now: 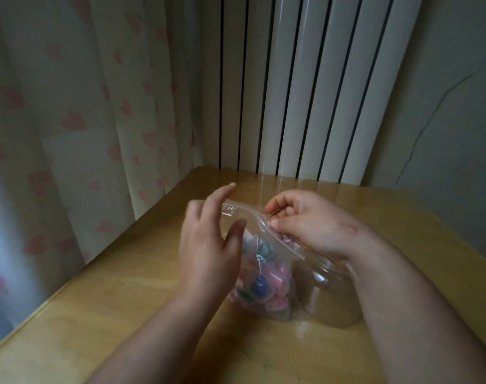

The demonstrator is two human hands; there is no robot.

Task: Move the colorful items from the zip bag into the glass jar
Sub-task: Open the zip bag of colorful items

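Observation:
A clear zip bag [254, 217] stands upright on the wooden table [125, 314], holding several pink, blue and green colorful items [266, 284] in its lower half. My right hand [305, 220] pinches the bag's zip edge at the top right. My left hand [208, 245] is beside the bag's left side, fingers spread and blurred; whether it touches the bag I cannot tell. The glass jar [330, 295] stands right of the bag, under my right wrist, looking empty; its mouth is hidden by my hand and forearm.
A white ribbed radiator [305, 87] rises behind the table's far edge. A curtain [84, 106] with pink hearts hangs along the table's left edge. A cracked wall [452, 106] is at the right.

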